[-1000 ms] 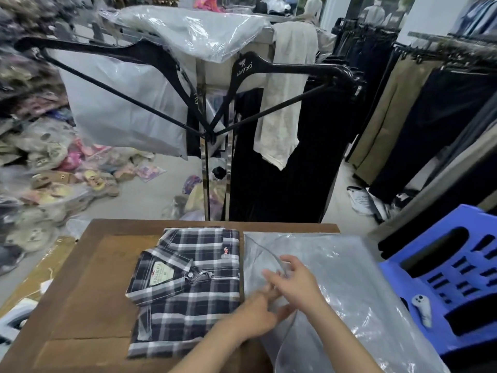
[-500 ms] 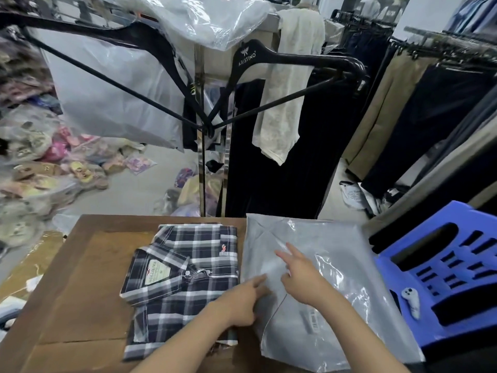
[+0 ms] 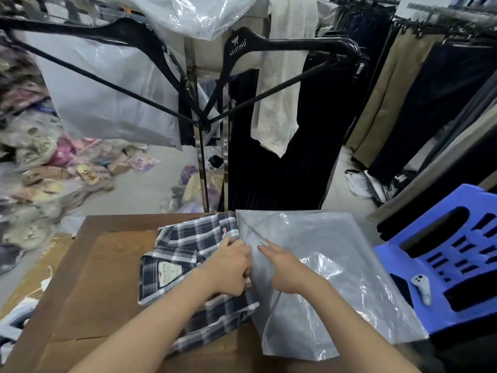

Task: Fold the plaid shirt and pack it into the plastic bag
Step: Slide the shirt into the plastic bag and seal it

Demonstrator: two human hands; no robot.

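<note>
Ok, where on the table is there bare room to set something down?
Bare wood shows on the table left of the plaid shirt, out to the left edge, and along the near edge under the forearms. The right half is crowded: the plastic bag covers it to the edge, with the left hand and right hand at its opening.

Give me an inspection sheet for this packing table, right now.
Surface: wooden table, bare at left.
Job's things: folded plaid shirt at centre, not yet in the bag; plastic bag flat beside it, touching.
Clutter: nothing seen on the table.
Hands: left hand closed at the shirt-bag seam; right hand on the bag, fingers extended.
Cables: nothing seen.
Surroundings: blue stool with a white controller; hangers on a rack; packaged goods on the floor.
</note>
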